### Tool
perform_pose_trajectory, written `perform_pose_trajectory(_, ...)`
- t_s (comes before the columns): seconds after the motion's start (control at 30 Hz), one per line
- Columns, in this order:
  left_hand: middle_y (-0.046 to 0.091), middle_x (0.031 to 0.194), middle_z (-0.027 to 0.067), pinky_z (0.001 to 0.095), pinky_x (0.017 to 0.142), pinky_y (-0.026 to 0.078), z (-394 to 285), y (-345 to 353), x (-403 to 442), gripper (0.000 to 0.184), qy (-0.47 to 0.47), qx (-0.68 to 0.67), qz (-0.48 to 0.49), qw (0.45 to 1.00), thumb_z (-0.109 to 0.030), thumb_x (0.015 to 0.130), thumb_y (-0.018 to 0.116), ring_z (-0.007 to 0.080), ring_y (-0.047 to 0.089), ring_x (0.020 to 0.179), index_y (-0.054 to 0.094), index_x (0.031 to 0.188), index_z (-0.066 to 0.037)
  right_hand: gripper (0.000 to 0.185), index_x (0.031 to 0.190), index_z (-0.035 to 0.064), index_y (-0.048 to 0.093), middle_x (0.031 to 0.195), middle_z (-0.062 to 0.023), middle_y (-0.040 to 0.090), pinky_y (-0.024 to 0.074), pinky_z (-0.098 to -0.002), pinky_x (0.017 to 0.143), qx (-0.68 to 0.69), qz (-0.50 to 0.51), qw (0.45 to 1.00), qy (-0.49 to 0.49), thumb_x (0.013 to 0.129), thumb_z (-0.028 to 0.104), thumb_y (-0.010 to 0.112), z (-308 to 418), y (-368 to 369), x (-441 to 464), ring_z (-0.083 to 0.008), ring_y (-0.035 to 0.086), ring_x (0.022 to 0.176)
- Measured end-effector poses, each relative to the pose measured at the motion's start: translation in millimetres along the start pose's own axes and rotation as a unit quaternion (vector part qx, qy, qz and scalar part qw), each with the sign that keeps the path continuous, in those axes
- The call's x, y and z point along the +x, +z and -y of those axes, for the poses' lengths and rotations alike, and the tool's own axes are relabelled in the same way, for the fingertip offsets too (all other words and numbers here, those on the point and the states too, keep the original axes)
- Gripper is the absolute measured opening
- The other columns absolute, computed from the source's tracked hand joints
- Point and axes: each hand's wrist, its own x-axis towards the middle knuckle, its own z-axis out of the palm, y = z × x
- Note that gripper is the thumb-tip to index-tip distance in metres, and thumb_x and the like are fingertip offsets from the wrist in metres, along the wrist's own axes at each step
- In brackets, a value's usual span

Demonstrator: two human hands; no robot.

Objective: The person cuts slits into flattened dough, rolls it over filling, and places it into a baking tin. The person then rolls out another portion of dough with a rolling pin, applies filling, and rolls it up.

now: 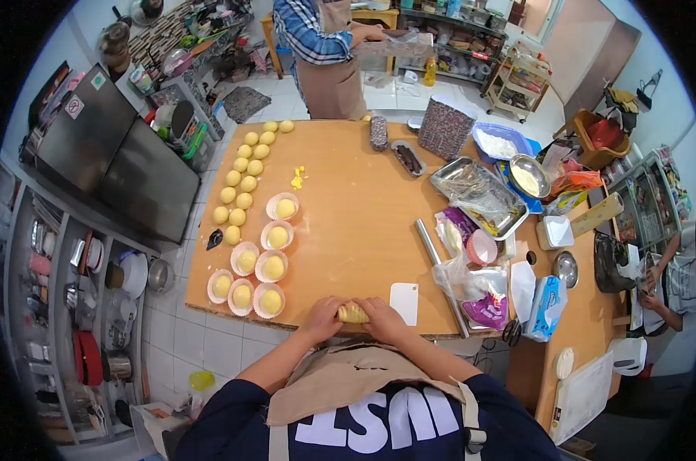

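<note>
At the table's front edge, my left hand (322,318) and my right hand (384,320) are closed round the two ends of a pale yellow dough roll (353,313), which lies on the wooden table (348,223). Just right of my right hand is a white flat scraper (404,303). To the left, several dough balls sit in paper cups, one cup (269,300) being close to my left hand. Bare dough balls (248,184) stand in rows along the table's left side. Small yellow pieces (298,178) lie near them.
A metal rod (441,276) lies right of the scraper, beside plastic bags (471,288). Behind are a metal tray (478,196), a blue basket (501,144) and a bowl (529,176). A person in an apron (325,61) stands across the table; another person's hands (654,288) show far right.
</note>
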Motion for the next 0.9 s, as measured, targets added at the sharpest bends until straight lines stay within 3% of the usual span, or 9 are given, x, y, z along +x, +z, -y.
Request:
perform_pose_trajectory(0.17, 0.056, 0.121, 0.0156, 0.0412, 0.098, 0.043, 7, 3, 9, 0.068, -0.009, -0.025, -0.03, 0.999, -0.007, 0.067, 0.073, 0.0337, 0.051, 0.118, 0.047, 0.13, -0.007, 0.072, 0.13, 0.0045, 0.044, 0.119, -0.0175, 0.055, 0.0424, -0.0415, 0.098, -0.019, -0.042, 0.998, -0.047, 0.065, 0.008, 0.074, -29, 15, 8, -0.0359, 0.051, 0.113)
perform_pose_trajectory(0.27, 0.056, 0.123, 0.016, 0.0418, 0.101, 0.041, 9, 5, 8, 0.068, -0.085, -0.06, 0.014, 0.994, -0.01, 0.069, 0.074, 0.0343, 0.05, 0.12, 0.047, 0.132, -0.008, 0.073, 0.13, 0.0034, 0.043, 0.121, -0.0184, 0.054, 0.0418, -0.0421, 0.098, -0.032, -0.075, 0.996, -0.034, 0.064, 0.01, 0.074, -25, 14, 3, -0.0372, 0.05, 0.114)
perform_pose_trajectory(0.37, 0.06, 0.115, 0.0104, 0.0447, 0.095, 0.042, 2, -2, 6, 0.073, -0.034, 0.007, 0.007, 0.999, -0.013, 0.069, 0.078, 0.0322, 0.053, 0.113, 0.043, 0.133, -0.013, 0.075, 0.131, 0.0039, 0.043, 0.127, -0.0177, 0.052, 0.0417, -0.0431, 0.098, 0.018, -0.024, 0.999, 0.039, 0.064, 0.01, 0.076, -23, 9, 3, -0.0367, 0.049, 0.116)
perform_pose_trajectory(0.47, 0.061, 0.112, 0.0091, 0.0444, 0.093, 0.042, 11, 10, 5, 0.067, -0.055, 0.012, -0.038, 0.998, -0.017, 0.066, 0.079, 0.0313, 0.054, 0.109, 0.049, 0.127, -0.013, 0.073, 0.13, 0.0044, 0.045, 0.126, -0.0167, 0.052, 0.0422, -0.044, 0.096, 0.033, -0.022, 0.997, 0.068, 0.065, 0.01, 0.076, -30, 15, 8, -0.0365, 0.049, 0.115)
perform_pose_trajectory(0.57, 0.059, 0.116, 0.0128, 0.0444, 0.092, 0.043, 17, 10, 8, 0.056, -0.074, 0.027, 0.009, 0.997, -0.017, 0.066, 0.077, 0.0344, 0.055, 0.107, 0.057, 0.118, -0.01, 0.069, 0.129, 0.0049, 0.047, 0.119, -0.0171, 0.056, 0.0429, -0.0449, 0.094, -0.016, -0.048, 0.998, 0.032, 0.067, 0.01, 0.075, -30, 15, 4, -0.0367, 0.051, 0.11)
perform_pose_trajectory(0.7, 0.061, 0.11, 0.0113, 0.0442, 0.09, 0.043, 22, 9, 6, 0.049, -0.014, 0.062, -0.013, 0.998, -0.016, 0.066, 0.076, 0.0321, 0.056, 0.105, 0.059, 0.112, -0.01, 0.065, 0.127, 0.0077, 0.05, 0.117, -0.0157, 0.057, 0.0417, -0.0441, 0.094, -0.055, -0.113, 0.992, 0.022, 0.067, 0.009, 0.075, -21, 17, 1, -0.0344, 0.053, 0.11)
perform_pose_trajectory(0.8, 0.061, 0.11, 0.0093, 0.0454, 0.088, 0.043, 27, 13, 9, 0.05, -0.036, 0.018, -0.007, 0.999, -0.015, 0.066, 0.075, 0.0306, 0.055, 0.106, 0.058, 0.113, -0.012, 0.064, 0.125, 0.0077, 0.051, 0.122, -0.0145, 0.054, 0.0409, -0.0439, 0.096, 0.034, -0.02, 0.989, 0.144, 0.066, 0.01, 0.075, -7, 9, 6, -0.0343, 0.05, 0.114)
perform_pose_trajectory(0.9, 0.06, 0.114, 0.0098, 0.0462, 0.09, 0.042, 21, 2, 9, 0.056, -0.097, -0.041, 0.046, 0.993, -0.018, 0.066, 0.076, 0.0309, 0.054, 0.108, 0.055, 0.118, -0.012, 0.067, 0.127, 0.0067, 0.05, 0.125, -0.0146, 0.053, 0.0407, -0.0433, 0.097, 0.002, -0.032, 0.991, 0.129, 0.065, 0.01, 0.076, -15, 20, 5, -0.0342, 0.049, 0.116)
